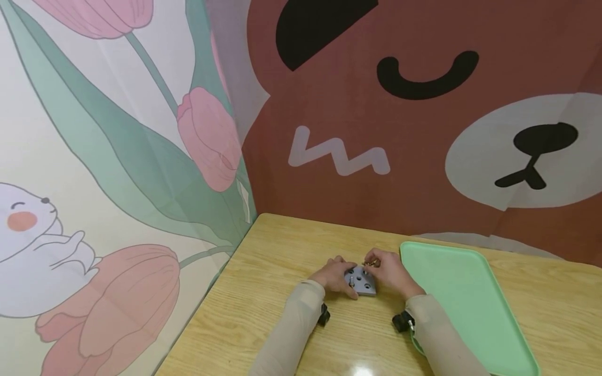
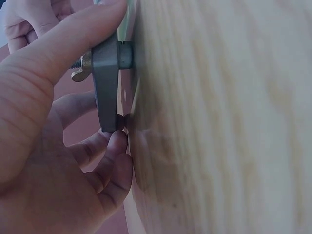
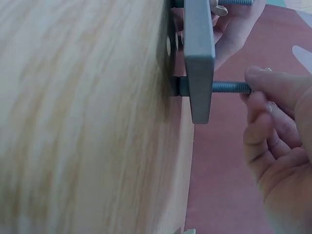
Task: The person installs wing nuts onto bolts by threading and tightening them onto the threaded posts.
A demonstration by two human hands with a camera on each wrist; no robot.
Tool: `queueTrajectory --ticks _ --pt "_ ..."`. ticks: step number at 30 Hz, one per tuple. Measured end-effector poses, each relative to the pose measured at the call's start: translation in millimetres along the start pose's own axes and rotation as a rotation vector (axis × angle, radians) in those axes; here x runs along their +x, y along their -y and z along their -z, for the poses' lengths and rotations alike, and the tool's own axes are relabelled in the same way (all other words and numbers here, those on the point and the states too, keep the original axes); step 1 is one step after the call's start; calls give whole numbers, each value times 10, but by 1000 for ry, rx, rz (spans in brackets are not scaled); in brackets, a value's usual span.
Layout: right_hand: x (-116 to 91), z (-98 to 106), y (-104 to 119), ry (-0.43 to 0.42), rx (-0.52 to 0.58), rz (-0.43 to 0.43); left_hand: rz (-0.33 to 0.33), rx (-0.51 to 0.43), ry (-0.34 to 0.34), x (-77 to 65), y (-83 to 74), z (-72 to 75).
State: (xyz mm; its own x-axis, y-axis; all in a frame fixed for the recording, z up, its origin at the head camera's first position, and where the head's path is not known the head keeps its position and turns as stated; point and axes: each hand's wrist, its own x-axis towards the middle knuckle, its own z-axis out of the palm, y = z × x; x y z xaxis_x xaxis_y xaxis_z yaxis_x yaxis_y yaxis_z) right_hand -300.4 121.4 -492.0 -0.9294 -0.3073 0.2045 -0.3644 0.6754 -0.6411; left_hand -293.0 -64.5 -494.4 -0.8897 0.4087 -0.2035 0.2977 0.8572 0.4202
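A grey metal plate point(image 1: 360, 287) with several holes is held at its left side by my left hand point(image 1: 335, 275), thumb along the near edge and fingers at the far side. Bolts pass through the plate, their heads toward the tabletop. One threaded bolt point(image 3: 228, 87) sticks up toward my right hand point(image 3: 285, 126), whose thumb and forefinger pinch at its tip. Between those fingers in the head view is a small brass-coloured wing nut point(image 1: 370, 263); the right wrist view hides it. Another wing nut point(image 2: 84, 68) sits on a bolt near my left thumb.
A light green tray point(image 1: 463, 297) lies on the wooden table point(image 1: 263, 292), right of the plate and partly under my right forearm. Printed cloth walls point(image 1: 338, 203) stand along the table's back and left edges.
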Motion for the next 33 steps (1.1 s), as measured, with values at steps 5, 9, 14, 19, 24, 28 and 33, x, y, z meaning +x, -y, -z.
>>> queueTrajectory --ticks 5,9,14,19,24,28,33 --pt "-16 2 6 0 31 46 -3 4 4 2 4 -7" --pt "-17 -1 7 -16 44 92 -4 10 9 1 2 -3" --pt "-16 3 12 -30 24 118 -8 11 13 0 1 4" --pt "-17 7 19 -23 4 122 -4 8 12 4 2 0" --pt "-15 -5 12 -27 -22 122 2 9 7 2 1 -3" --pt "-16 -15 2 -29 -4 92 4 11 7 -2 -4 -1" --pt "-16 -19 5 -38 32 82 3 18 4 0 3 -3"
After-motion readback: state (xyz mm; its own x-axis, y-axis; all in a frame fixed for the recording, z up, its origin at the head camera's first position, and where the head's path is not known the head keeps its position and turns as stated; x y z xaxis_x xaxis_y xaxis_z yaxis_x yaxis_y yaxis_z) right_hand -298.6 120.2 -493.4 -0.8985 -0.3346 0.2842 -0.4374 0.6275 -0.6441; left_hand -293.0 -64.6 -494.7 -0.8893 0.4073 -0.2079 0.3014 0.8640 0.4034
